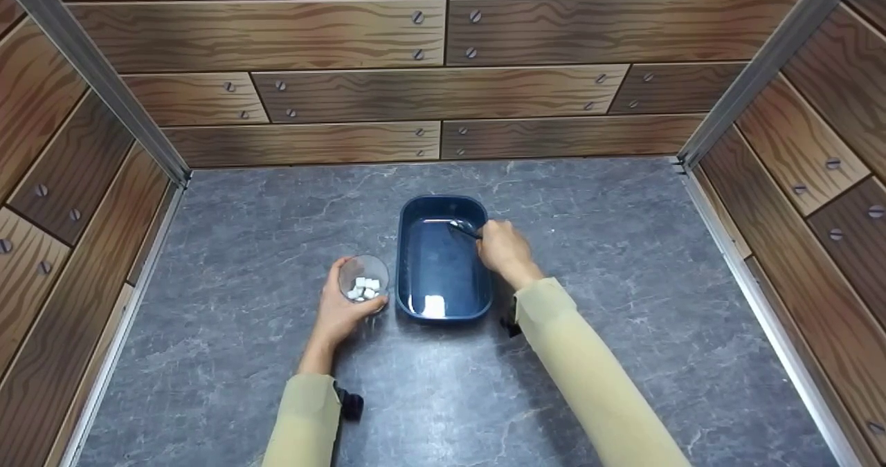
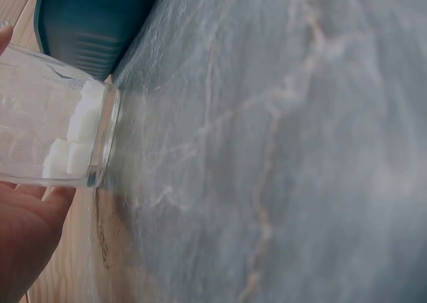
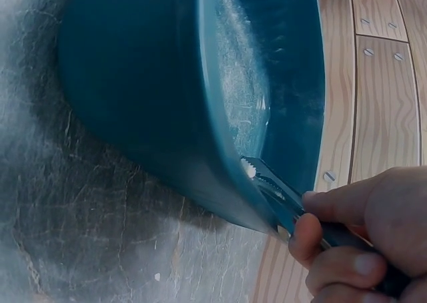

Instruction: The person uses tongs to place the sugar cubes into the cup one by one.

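My left hand point(image 1: 339, 313) grips a clear glass point(image 1: 353, 269) at the left of a deep blue plastic tub point(image 1: 443, 320), thumb and fingers on opposite sides. Several white cubes point(image 2: 83, 119) lie in the bottom of the glass, and its base is close over the tabletop in the left wrist view. At the tub's right rim, my right hand point(image 1: 507, 249) holds dark tongs point(image 3: 283, 199) with serrated tips. The tips reach over the rim into the tub, and a small white cube point(image 3: 249, 167) shows between them. Part of the tongs is hidden by my fingers.
The grey marbled tabletop point(image 1: 609, 245) is enclosed by wood-patterned walls point(image 1: 443, 93) at the back and both sides. Metal strips point(image 1: 754, 308) run along the side edges. Light reflects off the floor of the tub.
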A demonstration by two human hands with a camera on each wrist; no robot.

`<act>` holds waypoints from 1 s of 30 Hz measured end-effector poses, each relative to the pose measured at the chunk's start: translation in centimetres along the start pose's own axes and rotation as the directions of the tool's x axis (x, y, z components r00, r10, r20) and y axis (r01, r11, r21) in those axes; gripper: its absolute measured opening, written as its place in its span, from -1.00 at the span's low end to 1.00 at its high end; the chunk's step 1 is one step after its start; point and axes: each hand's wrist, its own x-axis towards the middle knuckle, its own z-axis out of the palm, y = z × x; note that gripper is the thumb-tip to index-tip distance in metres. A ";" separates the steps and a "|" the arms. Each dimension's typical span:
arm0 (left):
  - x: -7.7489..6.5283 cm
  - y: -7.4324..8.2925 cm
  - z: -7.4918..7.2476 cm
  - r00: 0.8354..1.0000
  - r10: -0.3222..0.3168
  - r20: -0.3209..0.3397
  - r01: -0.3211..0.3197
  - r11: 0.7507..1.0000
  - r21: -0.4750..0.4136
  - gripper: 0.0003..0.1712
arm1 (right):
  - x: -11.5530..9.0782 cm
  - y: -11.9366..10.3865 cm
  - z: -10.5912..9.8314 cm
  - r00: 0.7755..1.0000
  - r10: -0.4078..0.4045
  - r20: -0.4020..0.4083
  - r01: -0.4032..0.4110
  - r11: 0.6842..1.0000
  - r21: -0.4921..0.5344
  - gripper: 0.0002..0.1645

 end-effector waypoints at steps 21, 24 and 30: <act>0.0 0.0 -0.1 1.000 0.004 -0.004 -0.004 1.000 -0.007 0.13 | -1.6 -0.5 0.5 0.997 0.077 0.000 -0.076 0.985 0.157 -0.73; 0.0 0.2 -0.1 1.000 -0.011 0.006 0.011 1.000 -0.006 0.15 | -2.0 -0.5 0.4 0.996 0.088 0.014 -0.089 0.977 0.195 -0.73; 0.0 0.1 -0.1 1.000 -0.015 0.004 0.015 1.000 0.015 0.14 | -2.9 -0.3 0.4 0.998 0.047 -0.028 -0.040 0.973 0.228 -0.77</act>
